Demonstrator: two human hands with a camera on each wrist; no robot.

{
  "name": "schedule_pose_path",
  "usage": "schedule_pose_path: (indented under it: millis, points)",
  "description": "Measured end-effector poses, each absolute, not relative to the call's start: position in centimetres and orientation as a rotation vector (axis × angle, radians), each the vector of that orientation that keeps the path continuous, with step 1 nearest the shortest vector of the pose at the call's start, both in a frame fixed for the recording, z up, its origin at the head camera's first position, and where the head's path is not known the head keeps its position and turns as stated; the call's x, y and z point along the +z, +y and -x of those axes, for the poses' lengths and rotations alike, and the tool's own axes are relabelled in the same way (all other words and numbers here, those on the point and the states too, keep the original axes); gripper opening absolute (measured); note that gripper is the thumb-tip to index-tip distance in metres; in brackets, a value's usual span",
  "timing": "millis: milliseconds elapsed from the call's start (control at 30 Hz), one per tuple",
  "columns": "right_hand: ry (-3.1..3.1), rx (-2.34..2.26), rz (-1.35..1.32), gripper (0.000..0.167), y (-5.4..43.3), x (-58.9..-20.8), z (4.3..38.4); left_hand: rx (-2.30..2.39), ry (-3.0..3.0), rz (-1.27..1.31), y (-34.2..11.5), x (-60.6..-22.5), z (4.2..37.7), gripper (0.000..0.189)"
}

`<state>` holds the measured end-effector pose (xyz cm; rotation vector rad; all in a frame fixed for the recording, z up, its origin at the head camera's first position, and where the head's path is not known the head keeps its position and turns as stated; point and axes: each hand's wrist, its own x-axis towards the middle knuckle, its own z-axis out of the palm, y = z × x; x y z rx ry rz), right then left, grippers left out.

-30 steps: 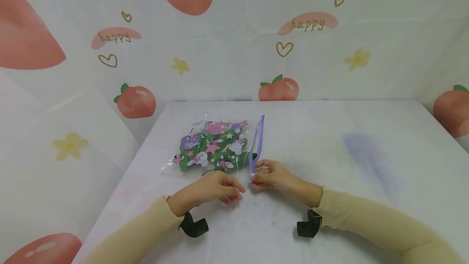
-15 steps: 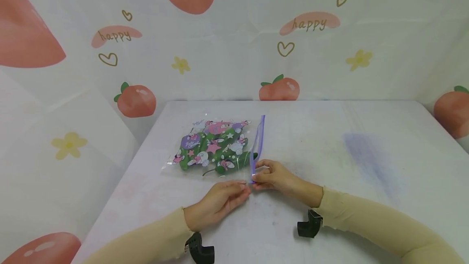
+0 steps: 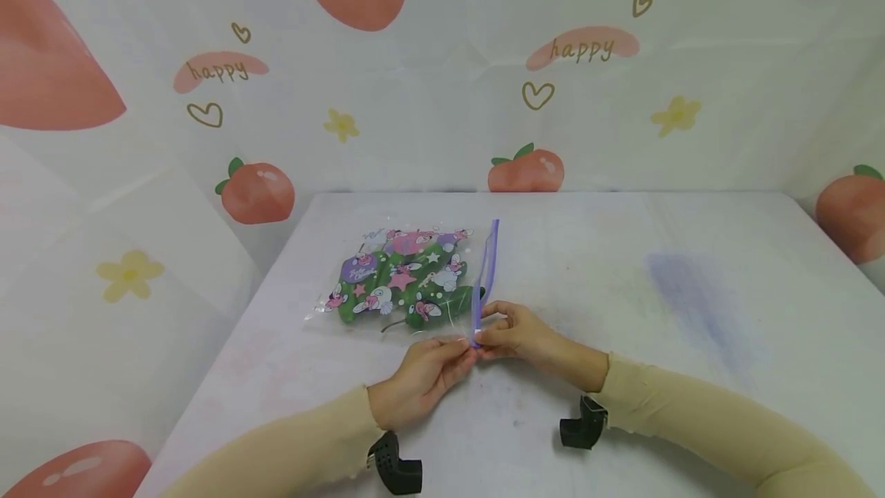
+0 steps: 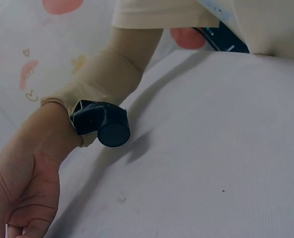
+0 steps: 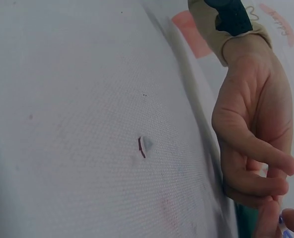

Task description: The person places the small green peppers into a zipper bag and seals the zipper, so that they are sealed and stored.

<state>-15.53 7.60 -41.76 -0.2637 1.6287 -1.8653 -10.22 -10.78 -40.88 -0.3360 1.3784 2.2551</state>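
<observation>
A clear zip bag (image 3: 362, 302) printed with cartoon figures lies on the table, with green peppers (image 3: 462, 303) inside; one curved stem shows. Its purple zip strip (image 3: 495, 252) runs along the right side, parted into two bands. My right hand (image 3: 525, 340) pinches the white slider (image 3: 478, 334) at the strip's near end. Beside it my left hand (image 3: 418, 379) pinches the bag's near corner between thumb and fingers, palm turned inward. The left wrist view shows the right hand (image 4: 30, 183); the right wrist view shows the left hand (image 5: 256, 124), with the other hand's fingertips (image 5: 267, 220) below.
The white table (image 3: 622, 421) carries a blue smudge (image 3: 698, 306) on the right. A cloth backdrop (image 3: 435, 98) with peaches and flowers hangs behind and at the sides. Black wrist cameras sit under both sleeves, the left one (image 3: 401, 471) close above the table.
My left hand has turned from palm down to palm inward and moved right, so its fingertips now meet the bag's corner. The right hand stays on the slider; the bag has barely moved.
</observation>
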Motion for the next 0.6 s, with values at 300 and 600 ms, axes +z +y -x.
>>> schedule_pose_path:
  millis: [300, 600]
  points:
    - [1.647, -1.879, 0.258, 0.040, 7.57, -41.71, 15.53, 2.250, 1.484, 0.389, -10.40, -40.76, 10.24, 0.018]
    - [1.651, -1.885, 0.259, 0.040, 7.45, -41.80, 15.59, 2.242, 1.535, 0.436, -10.18, -40.71, 10.04, 0.025]
